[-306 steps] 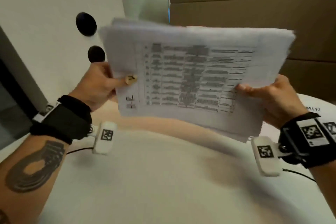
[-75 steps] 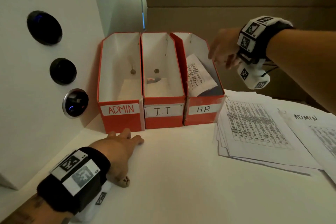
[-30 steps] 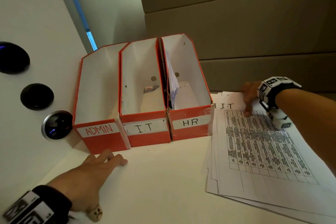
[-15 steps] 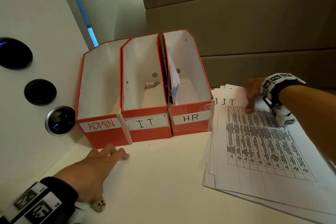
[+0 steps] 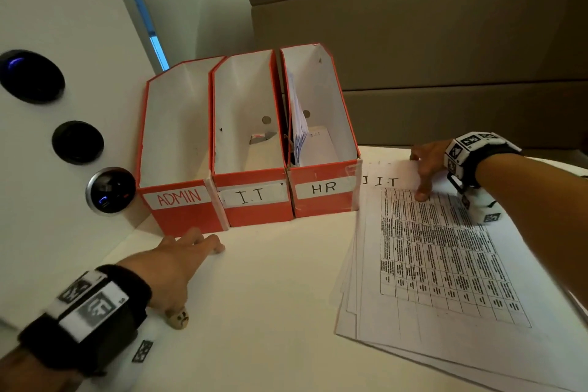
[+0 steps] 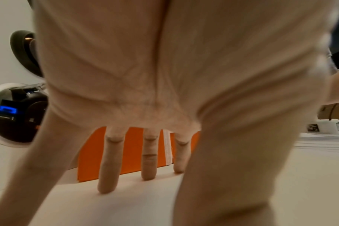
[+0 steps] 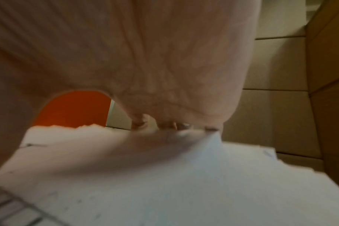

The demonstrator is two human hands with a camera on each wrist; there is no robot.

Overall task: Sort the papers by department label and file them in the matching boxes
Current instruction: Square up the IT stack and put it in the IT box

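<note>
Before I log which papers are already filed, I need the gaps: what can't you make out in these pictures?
- Papers in the HR box: head view shows only edges; labels unreadable.
- Stack under the top I.T sheet: lower labels covered.
- Table print: too small.
- Right hand: right wrist view blurred, fingertips' grip unclear.
- Scrap in the I.T box: too small.
- Left hand flat on table.
</note>
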